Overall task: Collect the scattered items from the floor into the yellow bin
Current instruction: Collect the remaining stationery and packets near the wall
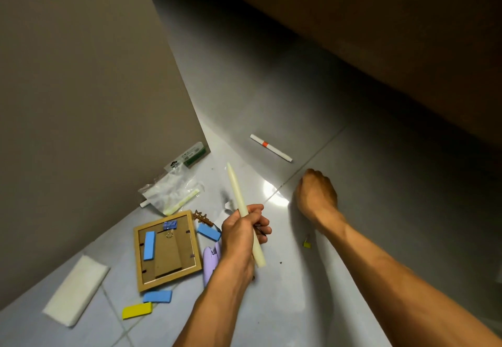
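Head view: the left hand (244,234) is wrapped round a cream candle (243,212), gripping it near the thick end, with the tapered tip pointing up and away. Something thin and dark pokes out between those fingers too; too small to name. The right hand (316,193) is knuckles-up on the floor (353,238), fingers curled under, and whether it has anything in it can't be told from here.

Now the key relation: the white marker (271,147) lies just beyond the right hand, up and to its left, long axis slanting from upper left to lower right. The right hand is the nearer one and looks free, so that reads as the likely next pick, taken across the barrel.

A tiny yellow clip (307,244) sits just under the right forearm, nearer still. Left of the left hand is the pile: wooden frame (167,250), blue blocks (208,231), yellow block (136,311), a plastic bag (169,192). No yellow bin in sight.
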The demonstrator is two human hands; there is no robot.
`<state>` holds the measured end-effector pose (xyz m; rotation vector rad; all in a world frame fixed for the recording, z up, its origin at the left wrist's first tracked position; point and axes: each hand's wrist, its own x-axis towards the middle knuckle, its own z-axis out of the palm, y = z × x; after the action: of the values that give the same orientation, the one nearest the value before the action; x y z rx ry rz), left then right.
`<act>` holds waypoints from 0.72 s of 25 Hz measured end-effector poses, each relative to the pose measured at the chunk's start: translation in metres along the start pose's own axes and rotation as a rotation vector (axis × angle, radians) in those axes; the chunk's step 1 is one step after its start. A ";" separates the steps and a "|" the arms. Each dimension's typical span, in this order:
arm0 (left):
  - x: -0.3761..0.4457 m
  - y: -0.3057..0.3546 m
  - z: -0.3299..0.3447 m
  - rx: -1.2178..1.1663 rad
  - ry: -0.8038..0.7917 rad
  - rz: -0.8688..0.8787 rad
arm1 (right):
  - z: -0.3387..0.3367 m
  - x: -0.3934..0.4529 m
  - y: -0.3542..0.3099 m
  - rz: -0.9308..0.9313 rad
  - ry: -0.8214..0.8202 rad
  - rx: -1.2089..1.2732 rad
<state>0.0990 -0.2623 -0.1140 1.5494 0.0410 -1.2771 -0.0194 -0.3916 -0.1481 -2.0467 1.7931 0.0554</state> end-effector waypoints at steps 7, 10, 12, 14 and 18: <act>0.012 0.002 0.002 0.005 0.009 -0.017 | 0.021 -0.040 0.005 -0.061 0.113 0.141; 0.017 0.005 0.000 -0.007 0.009 -0.026 | 0.036 -0.054 0.008 -0.196 0.136 0.150; 0.018 0.005 -0.001 0.012 0.015 -0.028 | 0.033 -0.023 -0.001 -0.275 0.119 0.071; 0.014 0.004 -0.001 0.042 0.023 -0.032 | 0.021 0.021 -0.021 -0.288 0.025 -0.079; 0.005 0.007 -0.007 0.060 0.019 -0.040 | 0.006 0.042 -0.026 -0.254 0.070 -0.066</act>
<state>0.1101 -0.2631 -0.1134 1.6196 0.0464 -1.3050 0.0138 -0.4267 -0.1583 -2.3335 1.5745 -0.0321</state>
